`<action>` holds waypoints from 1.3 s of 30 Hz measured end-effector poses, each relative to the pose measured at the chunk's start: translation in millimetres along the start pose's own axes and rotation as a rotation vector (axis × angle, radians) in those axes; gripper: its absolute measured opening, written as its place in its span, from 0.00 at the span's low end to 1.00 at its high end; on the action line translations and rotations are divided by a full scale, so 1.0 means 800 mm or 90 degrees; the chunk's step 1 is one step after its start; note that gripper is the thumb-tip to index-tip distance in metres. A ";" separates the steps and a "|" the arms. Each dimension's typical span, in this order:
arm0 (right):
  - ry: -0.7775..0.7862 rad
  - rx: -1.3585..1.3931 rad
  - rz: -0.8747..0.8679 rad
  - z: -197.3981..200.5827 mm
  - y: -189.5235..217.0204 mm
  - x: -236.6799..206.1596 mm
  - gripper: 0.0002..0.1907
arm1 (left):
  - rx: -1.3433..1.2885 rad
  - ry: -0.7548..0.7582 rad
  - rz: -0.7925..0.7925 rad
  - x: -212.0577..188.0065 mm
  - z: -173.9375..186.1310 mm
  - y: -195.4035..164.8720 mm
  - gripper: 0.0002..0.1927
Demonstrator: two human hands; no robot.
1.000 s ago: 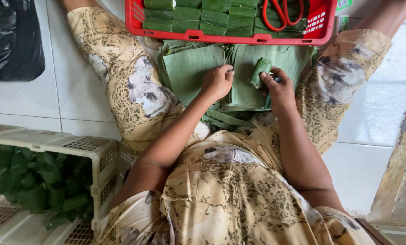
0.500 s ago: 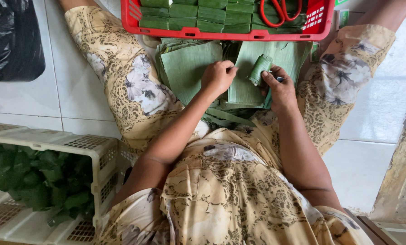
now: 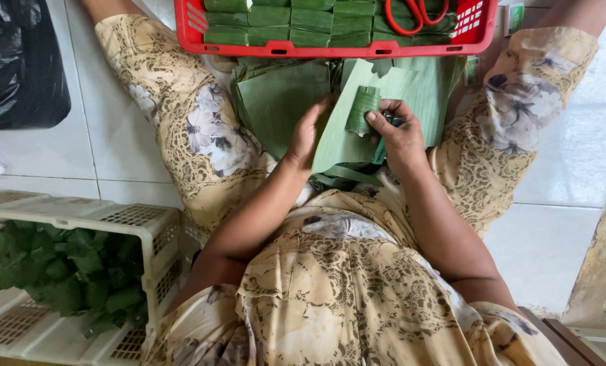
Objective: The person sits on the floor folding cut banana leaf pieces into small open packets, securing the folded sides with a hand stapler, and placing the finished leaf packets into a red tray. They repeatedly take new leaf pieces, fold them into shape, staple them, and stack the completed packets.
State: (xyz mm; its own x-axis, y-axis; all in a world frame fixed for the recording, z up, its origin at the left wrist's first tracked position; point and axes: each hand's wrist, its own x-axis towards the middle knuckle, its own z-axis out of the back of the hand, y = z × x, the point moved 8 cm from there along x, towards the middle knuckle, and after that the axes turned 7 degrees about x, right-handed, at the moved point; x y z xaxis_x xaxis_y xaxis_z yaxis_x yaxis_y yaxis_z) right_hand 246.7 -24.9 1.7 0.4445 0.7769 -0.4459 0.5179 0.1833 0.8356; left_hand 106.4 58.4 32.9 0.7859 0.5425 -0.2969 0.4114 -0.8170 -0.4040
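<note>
over tiled floor (image 3: 106,156), leaf roll (image 3: 362,110) seemingly upright

1. Hands (image 3: 308,135) in view: two, the left one and the right hand (image 3: 398,135).
2. Rolled leaf parcel (image 3: 362,110): one, loose.
3. Cut leaf sheet (image 3: 340,139) lifted: one; further sheets (image 3: 276,102) stacked beneath, number indeterminable.
4. Red tray (image 3: 330,49): one.
5. Folded leaf packets (image 3: 269,17) in tray: at least eight visible, partly cropped.
6. Red-handled scissors (image 3: 418,15): one pair.
7. White crates (image 3: 133,217): at least one.
8. Black bag (image 3: 18,68): one.
</note>
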 end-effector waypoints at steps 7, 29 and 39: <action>0.081 0.117 -0.064 -0.020 -0.025 -0.014 0.13 | 0.477 -0.117 -0.165 -0.007 0.025 0.008 0.24; 0.162 -0.294 0.183 -0.083 0.036 -0.094 0.26 | 0.570 -0.169 -0.193 -0.041 0.037 0.023 0.18; 0.071 -0.398 0.138 -0.063 0.025 -0.090 0.26 | 0.478 -0.057 -0.186 -0.059 0.012 0.022 0.28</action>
State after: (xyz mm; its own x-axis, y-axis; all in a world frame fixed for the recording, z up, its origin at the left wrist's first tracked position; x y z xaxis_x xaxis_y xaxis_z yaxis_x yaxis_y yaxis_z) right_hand 188.0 -47.1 66.8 0.3953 0.8867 -0.2396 -0.1108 0.3050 0.9459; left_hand 72.3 20.5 31.9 0.6418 0.7530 -0.1449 0.1493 -0.3081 -0.9395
